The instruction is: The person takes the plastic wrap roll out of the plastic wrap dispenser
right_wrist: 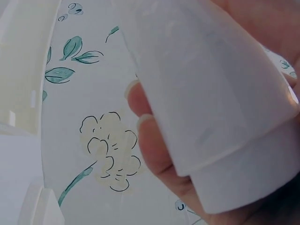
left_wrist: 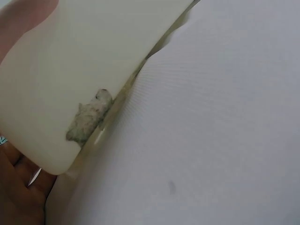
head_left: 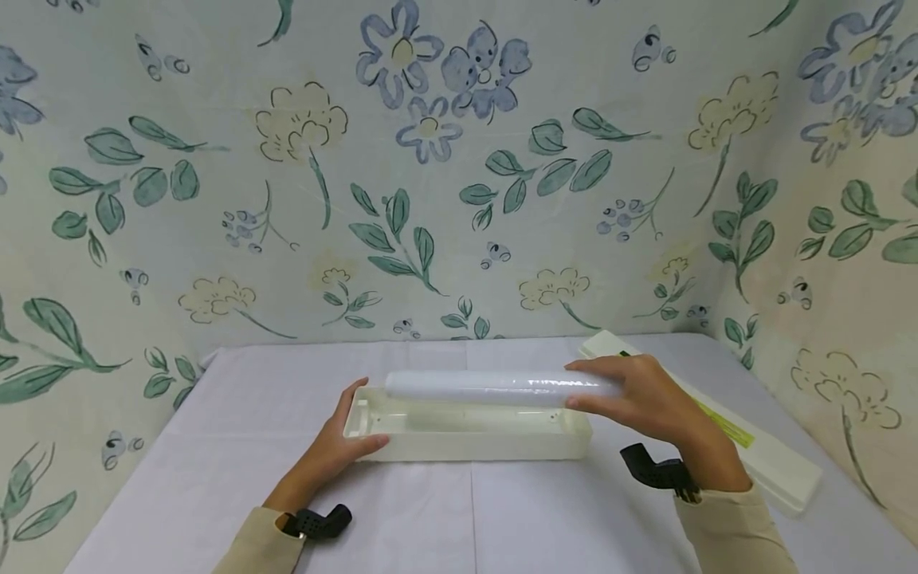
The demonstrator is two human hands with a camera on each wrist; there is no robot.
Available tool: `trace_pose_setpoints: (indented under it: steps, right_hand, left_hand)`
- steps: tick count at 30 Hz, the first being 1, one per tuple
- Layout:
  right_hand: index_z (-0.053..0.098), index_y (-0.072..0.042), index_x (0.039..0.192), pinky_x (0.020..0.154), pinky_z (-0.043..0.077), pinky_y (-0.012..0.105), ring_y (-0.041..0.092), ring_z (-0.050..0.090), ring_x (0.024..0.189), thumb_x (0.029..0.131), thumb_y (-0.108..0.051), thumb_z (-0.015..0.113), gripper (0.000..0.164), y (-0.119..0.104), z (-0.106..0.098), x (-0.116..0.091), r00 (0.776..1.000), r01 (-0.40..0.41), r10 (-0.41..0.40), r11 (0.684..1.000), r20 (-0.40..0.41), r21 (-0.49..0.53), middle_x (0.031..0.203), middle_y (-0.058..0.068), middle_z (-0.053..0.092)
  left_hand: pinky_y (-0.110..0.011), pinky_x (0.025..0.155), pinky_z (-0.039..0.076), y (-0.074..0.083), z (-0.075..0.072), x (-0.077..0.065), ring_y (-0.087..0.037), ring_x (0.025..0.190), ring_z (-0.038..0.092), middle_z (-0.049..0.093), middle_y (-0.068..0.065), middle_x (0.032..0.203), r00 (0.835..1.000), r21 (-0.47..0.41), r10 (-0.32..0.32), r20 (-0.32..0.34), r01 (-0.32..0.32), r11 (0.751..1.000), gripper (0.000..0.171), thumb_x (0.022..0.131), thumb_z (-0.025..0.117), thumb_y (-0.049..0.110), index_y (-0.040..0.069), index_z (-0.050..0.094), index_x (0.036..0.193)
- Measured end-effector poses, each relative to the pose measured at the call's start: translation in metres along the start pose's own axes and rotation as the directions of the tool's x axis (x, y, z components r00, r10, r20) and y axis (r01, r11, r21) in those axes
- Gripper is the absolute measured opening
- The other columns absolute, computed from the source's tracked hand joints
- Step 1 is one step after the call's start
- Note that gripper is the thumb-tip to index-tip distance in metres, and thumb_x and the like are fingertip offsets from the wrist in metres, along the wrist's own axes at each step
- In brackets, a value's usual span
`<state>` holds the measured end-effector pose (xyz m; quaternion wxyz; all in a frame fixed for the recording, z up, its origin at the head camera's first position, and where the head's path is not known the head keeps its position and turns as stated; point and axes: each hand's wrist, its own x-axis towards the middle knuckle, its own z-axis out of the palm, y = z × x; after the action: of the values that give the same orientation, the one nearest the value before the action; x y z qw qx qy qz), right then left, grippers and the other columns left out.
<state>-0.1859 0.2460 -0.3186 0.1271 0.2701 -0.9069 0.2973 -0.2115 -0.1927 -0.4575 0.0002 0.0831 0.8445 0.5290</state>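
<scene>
Right hand (head_left: 641,399) grips white roll (head_left: 473,388) by right end, above cream box (head_left: 480,446); left hand (head_left: 340,438) clasps box's left end. White panel (head_left: 782,478): yellow-green label (head_left: 729,424), writing unreadable.

A glossy white roll (head_left: 488,388), one end gripped in the right hand (head_left: 649,399), stretches toward the left hand (head_left: 335,440) along the far side of a long, open-topped cream box (head_left: 476,447), which that hand grips.

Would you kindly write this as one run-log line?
left hand grips box, left end; right hand holds white roll over box's far rim; white panel right of box
</scene>
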Motion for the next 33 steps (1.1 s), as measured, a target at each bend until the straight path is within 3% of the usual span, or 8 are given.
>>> trace_pose_setpoints:
  steps: [16, 21, 33]
  right_hand:
    - [0.070, -0.009, 0.117, 0.063, 0.052, 0.028, 0.018, 0.059, 0.079, 0.078, -0.039, 0.079, 0.049, 0.001, -0.005, -0.001, 1.000, -0.027, 0.027, 1.000, -0.012, -0.008, 0.110, 0.011, 0.069]
    - [0.070, -0.009, 0.116, 0.063, 0.052, 0.028, 0.016, 0.060, 0.077, 0.079, -0.036, 0.079, 0.047, 0.002, -0.008, -0.001, 0.999, -0.022, 0.021, 1.000, -0.029, -0.019, 0.109, 0.010, 0.069]
    - [0.068, -0.007, 0.120, 0.062, 0.052, 0.028, 0.019, 0.061, 0.075, 0.080, -0.040, 0.077, 0.052, 0.004, -0.012, -0.003, 0.996, -0.090, 0.089, 0.995, -0.027, -0.045, 0.111, 0.016, 0.068]
  left_hand:
    - [-0.039, 0.089, 0.043, 0.000, 0.000, 0.001, -0.025, 0.108, 0.052, 0.048, -0.010, 0.136, 1.000, 0.000, -0.012, -0.001, 0.012, 1.000, 0.100, 0.073, 0.083, 0.033, 0.030, 0.018, 0.150]
    - [-0.046, 0.093, 0.042, 0.002, -0.001, 0.002, -0.027, 0.113, 0.050, 0.046, -0.010, 0.137, 1.000, 0.005, 0.004, 0.002, -0.004, 1.000, 0.098, 0.075, 0.081, 0.034, 0.031, 0.018, 0.150]
    - [-0.048, 0.095, 0.041, -0.002, 0.001, 0.001, -0.029, 0.116, 0.048, 0.044, -0.011, 0.139, 1.000, -0.005, -0.003, 0.003, 0.003, 1.000, 0.098, 0.075, 0.082, 0.034, 0.031, 0.019, 0.150]
